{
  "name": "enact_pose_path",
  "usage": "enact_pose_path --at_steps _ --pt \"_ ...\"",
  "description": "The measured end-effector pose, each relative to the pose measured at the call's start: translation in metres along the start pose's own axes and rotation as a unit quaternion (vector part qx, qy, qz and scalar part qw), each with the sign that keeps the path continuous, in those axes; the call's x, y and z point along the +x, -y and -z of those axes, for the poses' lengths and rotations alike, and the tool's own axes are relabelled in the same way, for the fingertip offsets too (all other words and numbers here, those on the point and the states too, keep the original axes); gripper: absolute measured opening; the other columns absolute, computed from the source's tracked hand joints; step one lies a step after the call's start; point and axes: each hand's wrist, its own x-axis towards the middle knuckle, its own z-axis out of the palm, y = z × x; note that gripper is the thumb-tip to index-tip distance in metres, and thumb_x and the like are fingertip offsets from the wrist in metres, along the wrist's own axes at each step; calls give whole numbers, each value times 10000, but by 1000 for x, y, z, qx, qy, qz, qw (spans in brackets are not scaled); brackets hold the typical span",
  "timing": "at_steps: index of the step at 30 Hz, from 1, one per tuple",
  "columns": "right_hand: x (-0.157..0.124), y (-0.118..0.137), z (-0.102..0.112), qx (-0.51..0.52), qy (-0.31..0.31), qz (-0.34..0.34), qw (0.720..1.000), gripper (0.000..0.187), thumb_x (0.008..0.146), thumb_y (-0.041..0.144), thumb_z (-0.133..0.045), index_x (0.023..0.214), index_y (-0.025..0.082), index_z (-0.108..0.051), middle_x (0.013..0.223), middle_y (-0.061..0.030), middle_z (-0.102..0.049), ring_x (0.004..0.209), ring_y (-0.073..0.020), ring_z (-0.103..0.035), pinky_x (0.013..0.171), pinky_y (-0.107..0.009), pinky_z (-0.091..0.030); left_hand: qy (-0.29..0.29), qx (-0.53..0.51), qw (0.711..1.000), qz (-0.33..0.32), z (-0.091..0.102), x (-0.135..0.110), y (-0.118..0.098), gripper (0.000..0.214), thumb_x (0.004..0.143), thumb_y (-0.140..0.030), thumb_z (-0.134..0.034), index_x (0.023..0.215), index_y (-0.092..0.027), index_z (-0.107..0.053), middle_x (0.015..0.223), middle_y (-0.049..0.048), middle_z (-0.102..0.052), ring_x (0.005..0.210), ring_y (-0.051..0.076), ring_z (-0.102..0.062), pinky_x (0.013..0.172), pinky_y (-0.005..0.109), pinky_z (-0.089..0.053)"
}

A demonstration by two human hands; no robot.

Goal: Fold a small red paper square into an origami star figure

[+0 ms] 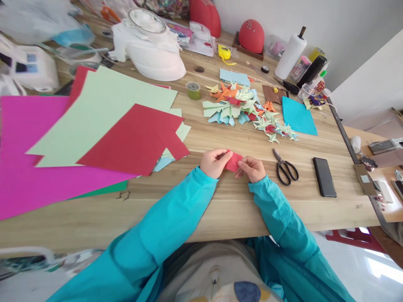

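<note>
A small folded piece of red paper (233,162) is held just above the table between both hands. My left hand (214,162) pinches its left side with thumb and forefinger. On its right edge my right hand (252,168) grips it, the fingers closed. To the right of that hand lie scissors (285,167) with black handles. Beyond the hands is a heap of folded paper figures (231,105) in orange, green, red and blue. Sheets of red paper (135,140) and pale green paper (110,113) overlap on the left.
A black phone (324,177) lies near the right edge. Turquoise paper (299,115), a yellow tape measure (224,52), a red pincushion (251,36) and a white ruffled object (151,50) stand farther back. Magenta paper (34,167) covers the left side.
</note>
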Motion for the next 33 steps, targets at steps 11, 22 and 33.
enact_pose_path --at_steps 11,22,33 --pt "-6 3 -3 -69 -65 69 993 357 655 506 -643 646 175 -510 472 30 -570 383 -81 -514 390 -201 -433 165 -91 975 115 -4 -6 -7 144 588 -265 -633 541 -134 -596 520 24 -628 471 158 -595 418 266 -487" --pt "-1 3 6 -38 21 10 999 433 543 535 -708 566 161 -491 472 -5 -615 422 -125 -600 403 -212 -489 184 -63 975 108 0 -5 -9 97 604 -171 -614 523 -123 -593 461 14 -608 411 130 -567 429 247 -486" --pt "3 6 19 77 126 -50 988 354 593 438 -726 690 135 -571 605 -50 -691 532 -179 -663 511 -281 -552 215 -109 956 169 6 1 -14 87 577 -174 -634 559 -100 -592 445 27 -609 402 148 -578 383 244 -476"
